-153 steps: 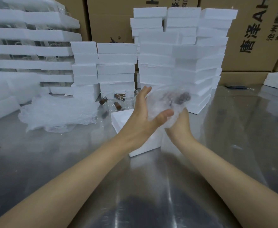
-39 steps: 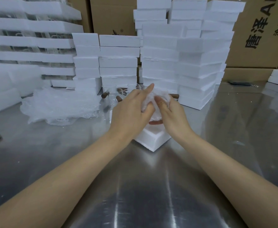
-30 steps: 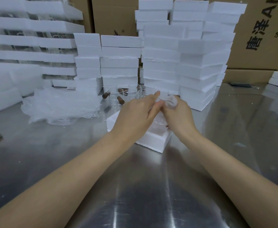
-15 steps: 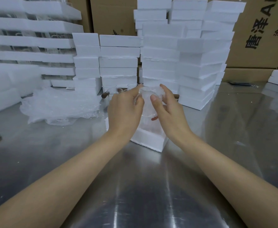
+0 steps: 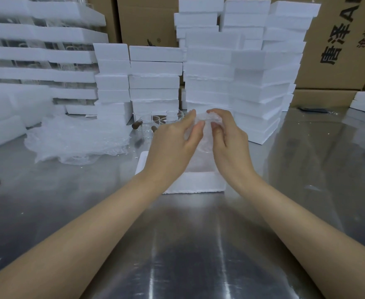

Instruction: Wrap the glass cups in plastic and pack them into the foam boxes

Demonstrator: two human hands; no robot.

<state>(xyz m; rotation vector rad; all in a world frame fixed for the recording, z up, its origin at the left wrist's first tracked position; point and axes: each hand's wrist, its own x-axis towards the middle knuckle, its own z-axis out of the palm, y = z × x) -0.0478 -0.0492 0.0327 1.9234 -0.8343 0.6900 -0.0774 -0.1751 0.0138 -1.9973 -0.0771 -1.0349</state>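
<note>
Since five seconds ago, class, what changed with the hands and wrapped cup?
The wrapped cup came down toward the open foam box. The left grip, earlier flat against it, now pinches the plastic at its top, as does the right grip. Foam stacks, plastic pile and loose cups stayed put.

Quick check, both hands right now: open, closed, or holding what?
Left hand: pinches the clear plastic-wrapped glass cup.
Right hand: grips the same cup.

Just the one camera here, worn on the person's head, looking forward and down over the steel table [image 5: 306,190]. The left hand [image 5: 173,145] and right hand [image 5: 231,145] sit close, mid-frame; foam stacks [image 5: 231,67] and cartons [image 5: 339,39] close off the back.
</note>
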